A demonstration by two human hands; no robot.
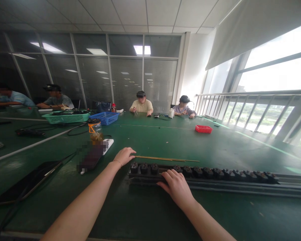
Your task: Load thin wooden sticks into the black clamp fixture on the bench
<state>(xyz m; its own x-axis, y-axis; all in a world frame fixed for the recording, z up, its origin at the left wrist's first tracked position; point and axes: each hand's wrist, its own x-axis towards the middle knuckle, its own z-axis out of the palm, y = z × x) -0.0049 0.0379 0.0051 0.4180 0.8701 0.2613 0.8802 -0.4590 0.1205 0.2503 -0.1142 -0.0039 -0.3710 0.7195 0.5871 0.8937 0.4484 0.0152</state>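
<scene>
Several thin brass-coloured rods (165,159) lie on the green table behind a long black rail (145,181). My left hand (124,156) is at the rods' left end, its fingers closed together there; the fingertips hide how the ends are gripped. Along the rail's top stands a row of black block-like parts (144,168) with small metal pins. My right hand (177,185) lies over the rail near its left part, fingers curled across the top and thumb against the near side. Whatever sits in the rail beneath these fingers is hidden.
Left of my arms are a dark tablet (27,182), a blurred-out phone-like item (92,155) and a drink jar (95,130). Farther back stand a green basket (66,117), a blue basket (105,118) and a red tray (203,129). Several people sit across the table.
</scene>
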